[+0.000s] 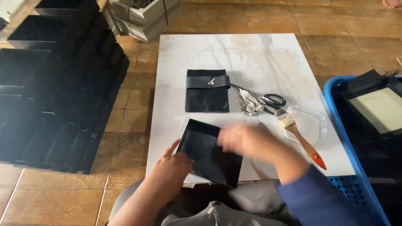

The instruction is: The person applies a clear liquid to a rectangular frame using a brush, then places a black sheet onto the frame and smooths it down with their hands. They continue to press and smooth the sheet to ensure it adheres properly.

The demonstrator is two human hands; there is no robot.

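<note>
Floor: brown tiles [343, 37] are lying underneath, catching soft daylight.
Work surface: a white marbled slab [251, 58] is resting flat on them.

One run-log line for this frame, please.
left hand: steadies black tray | right hand: blurred over tray | beside: paintbrush, scissors, black pouch

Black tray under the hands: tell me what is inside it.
The black tray shows only its dark bare floor. The left hand holds its near-left edge; the blurred right hand hides its right corner, so anything there cannot be seen.
</note>
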